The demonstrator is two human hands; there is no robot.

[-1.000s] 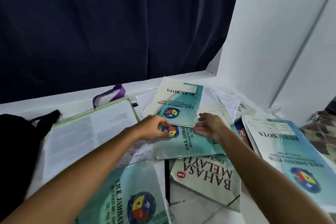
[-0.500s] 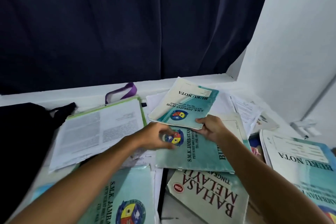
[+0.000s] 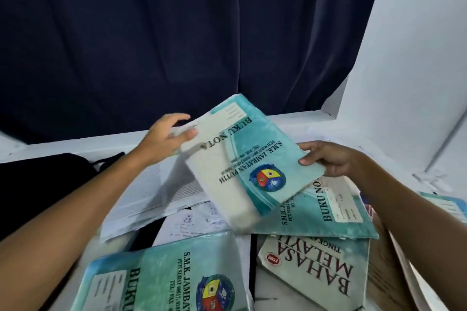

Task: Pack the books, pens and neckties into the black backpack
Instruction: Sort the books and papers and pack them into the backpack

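A teal and cream "BUKU NOTA" notebook (image 3: 242, 159) is lifted off the pile and tilted. My right hand (image 3: 328, 161) pinches its right edge, thumb on the cover. My left hand (image 3: 166, 136) touches its far left corner with fingers spread. Under it lies a second teal notebook (image 3: 328, 214). A third teal notebook (image 3: 164, 278) lies at the near left, and a "BAHASA MELAYU" textbook (image 3: 318, 270) at the near right. The black backpack (image 3: 43, 184) sits at the left edge, partly behind my left arm. No pens or neckties show.
An open printed booklet (image 3: 161, 194) and loose papers (image 3: 197, 222) lie on the white table. A dark blue curtain (image 3: 177, 32) hangs behind the table, and a white wall (image 3: 417, 58) stands on the right. Another teal notebook's corner (image 3: 447, 207) shows at the far right.
The top notebook has risen off the pile and tilted up. My right hand moved right along its edge, and my left hand moved up and back to its far corner.
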